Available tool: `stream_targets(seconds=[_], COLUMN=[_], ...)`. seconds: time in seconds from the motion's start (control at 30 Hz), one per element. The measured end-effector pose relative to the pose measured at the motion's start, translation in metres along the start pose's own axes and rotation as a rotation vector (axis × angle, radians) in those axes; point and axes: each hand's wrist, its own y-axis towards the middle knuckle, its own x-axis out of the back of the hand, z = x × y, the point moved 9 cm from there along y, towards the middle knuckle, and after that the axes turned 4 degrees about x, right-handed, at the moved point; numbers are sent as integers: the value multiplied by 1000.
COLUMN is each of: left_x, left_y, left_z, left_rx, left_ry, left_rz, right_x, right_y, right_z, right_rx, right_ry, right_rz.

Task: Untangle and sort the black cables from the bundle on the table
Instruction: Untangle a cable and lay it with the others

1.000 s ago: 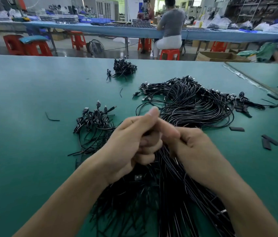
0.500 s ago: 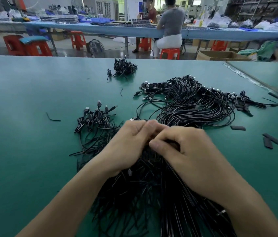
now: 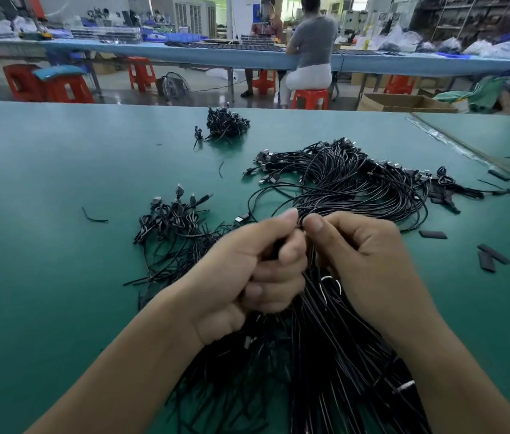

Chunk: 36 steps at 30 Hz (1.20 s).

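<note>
Both grips curled tight — left hand point(image 3: 247, 270) and right hand point(image 3: 363, 261) pinch strands of the cable bundle point(image 3: 325, 349).

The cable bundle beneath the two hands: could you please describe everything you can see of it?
The cable bundle is a thick sheaf of thin, black, glossy-looking wires, many strands running roughly parallel and fanning out toward the camera across the green table. A small grey connector and a white tie-like piece show among them. Its far end is gathered where the left hand grips it and the right hand pinches strands beside it.
</note>
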Motion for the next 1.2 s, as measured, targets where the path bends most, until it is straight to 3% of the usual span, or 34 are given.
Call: stream_targets(seconds=[0.17, 0.27, 0.4, 0.53, 0.6, 0.73, 0.87, 1.0, 1.07, 1.2], left_x=[26, 48, 53, 35, 33, 32, 30, 33, 27, 11], left_y=[-1, -6, -17, -10, -10, -4, -10, -18, -19, -16], left_z=[-29, -34, -42, -35, -33, -8, -2, 6, 7, -4], left_rx=[-305, -443, -576, -431, -346, -5, 109, 301, 307, 135], left_ry=[-278, -198, 312, 866, 1059, 811, 651, 610, 518, 247], left_rz=[-184, -323, -570, -573, -590, -370, -207, -153, -70, 53], right_x=[-36, -45, -37, -35, -28, -19, -23, -28, -20, -12], right_y=[-10, -15, -14, -20, -17, -7, -8, -9, -6, -3], right_z=[-10, -4, -5, -9, -10, 3, 15, 15, 12, 9], right_rx=[-66, -53, -145, -307, -299, -81, 9, 8, 4, -12], right_ry=[-176, -191, -78, 172, 190, -23, 27, 77, 51, 151], right_rz=[298, 379, 375, 361, 298, 274, 304, 323, 256, 225])
